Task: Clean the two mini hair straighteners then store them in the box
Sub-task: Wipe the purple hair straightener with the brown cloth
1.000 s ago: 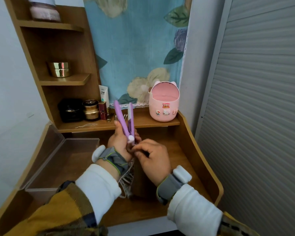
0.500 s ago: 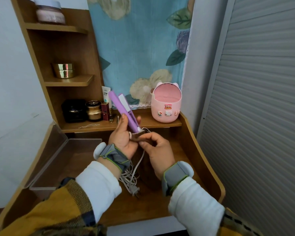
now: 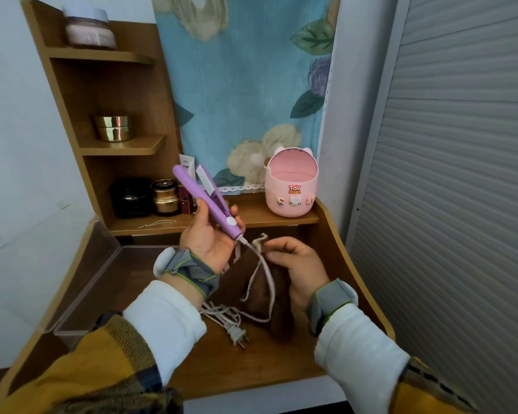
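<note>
My left hand point(image 3: 207, 239) grips a purple mini hair straightener point(image 3: 202, 196) by its base, tips slanting up to the left and plates slightly apart. Its white cord point(image 3: 265, 274) loops down to a plug point(image 3: 237, 336) lying on the desk. My right hand point(image 3: 295, 261) pinches the pale edge of a brown cloth point(image 3: 266, 300) right at the cord, just below the straightener's base, and the cloth hangs down to the desk. A clear plastic box point(image 3: 81, 306) with its lid raised sits at the left of the desk. No second straightener is clearly in view.
A pink Toy Story bin point(image 3: 290, 189) stands on the low shelf to the right. Dark and gold jars point(image 3: 163, 197) sit on that shelf at the left, more jars on the shelves above. The desk has raised wooden sides point(image 3: 362, 282).
The straightener has tilted from upright to leaning left. My right hand with the cloth has slid off the base down onto the cord, and more cord and the plug now show.
</note>
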### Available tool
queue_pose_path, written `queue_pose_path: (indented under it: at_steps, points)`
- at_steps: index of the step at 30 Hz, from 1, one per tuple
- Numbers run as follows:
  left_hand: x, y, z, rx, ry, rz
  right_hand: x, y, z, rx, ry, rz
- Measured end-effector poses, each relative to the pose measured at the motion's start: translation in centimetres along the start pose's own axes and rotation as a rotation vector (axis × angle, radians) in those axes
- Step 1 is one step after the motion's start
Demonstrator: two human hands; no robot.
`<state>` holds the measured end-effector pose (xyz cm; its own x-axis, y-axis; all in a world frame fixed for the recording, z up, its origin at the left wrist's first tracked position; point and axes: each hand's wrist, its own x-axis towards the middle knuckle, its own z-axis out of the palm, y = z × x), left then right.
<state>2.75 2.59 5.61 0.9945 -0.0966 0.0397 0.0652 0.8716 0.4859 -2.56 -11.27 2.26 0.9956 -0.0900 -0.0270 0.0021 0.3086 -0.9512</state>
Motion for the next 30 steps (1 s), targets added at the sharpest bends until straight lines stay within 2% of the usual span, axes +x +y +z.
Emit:
queue_pose_path:
  at_steps: [2,4,6,9,12,18,20,22,24,26,30]
  points:
    - [-0.2,0.3,-0.1,0.051,-0.011,-0.043,0.7,-0.1,-0.8,0.085,0.128,0.008]
    - [-0.6,0.2,-0.4,0.158,-0.015,-0.1,0.9,-0.7,-1.0,0.042,0.187,-0.074]
    - [-0.9,-0.6,-0.7,0.244,0.001,-0.133,0.8,-1.5,-0.2,-0.014,0.171,-0.212]
    - [-1.4,-2.4,-0.5,0.272,-0.008,-0.092,0.4,-1.7,1.8,-0.323,0.113,-0.486]
    - [-2.0,-3.2,-0.2,0.319,-0.005,-0.026,0.7,-0.6,3.0,-0.453,0.102,-0.523]
    - [-3.6,-3.3,-1.0,0.696,-0.008,-0.105,3.2,-2.5,2.1,-0.316,0.314,-0.483]
    - [-4.0,-3.1,-0.6,0.723,-0.046,-0.146,4.0,-3.2,1.9,-0.126,0.323,-0.446]
    - [-4.4,-2.9,-0.3,0.713,-0.086,-0.212,4.4,-3.7,1.7,0.193,0.26,-0.35]
    - [-4.8,-2.7,-0.2,0.7,-0.111,-0.289,4.3,-3.9,1.6,0.363,0.184,-0.291]
    - [-4.9,-2.4,-0.4,0.718,-0.132,-0.373,3.9,-4.1,1.5,0.396,0.1,-0.262]
    - [-5.2,-2.0,-0.6,0.663,-0.188,-0.591,3.2,-4.7,0.7,0.301,-0.082,-0.297]
